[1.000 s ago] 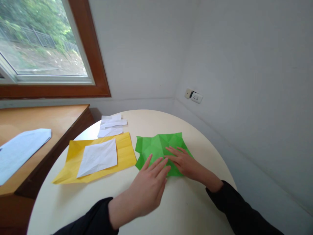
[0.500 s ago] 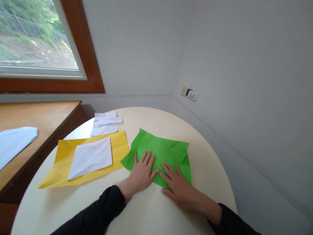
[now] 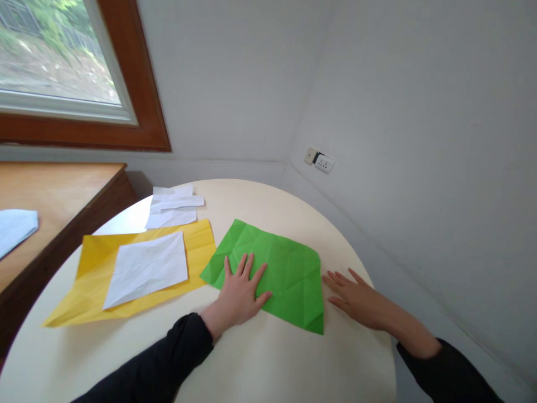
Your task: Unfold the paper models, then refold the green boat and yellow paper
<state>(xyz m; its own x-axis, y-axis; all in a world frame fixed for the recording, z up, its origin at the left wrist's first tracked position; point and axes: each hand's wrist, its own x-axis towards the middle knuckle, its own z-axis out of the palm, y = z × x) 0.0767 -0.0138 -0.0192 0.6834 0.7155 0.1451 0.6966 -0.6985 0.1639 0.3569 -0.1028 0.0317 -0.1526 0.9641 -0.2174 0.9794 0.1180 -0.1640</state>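
On the round table, near its middle, a creased green sheet lies open and flat. My guess is the left hand, fingers spread wide, pins it at seven o'clock so it can't slide. At three o'clock the right hand rests flat on bare tabletop, just beside the edge, holding nothing. Yellow paper under a white sheet lies at nine o'clock.

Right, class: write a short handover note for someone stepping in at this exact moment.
Left hand: flat, fingers spread, pressing the near-left part of the green paper; no grip on it.
Right hand: open, palm down on the round table, just off the sheet's right edge.
Green paper: unfolded, lying flat, creased all over.
Beside it: yellow sheet with a white sheet on top.
Done: sheet spread out. Left: any folding.
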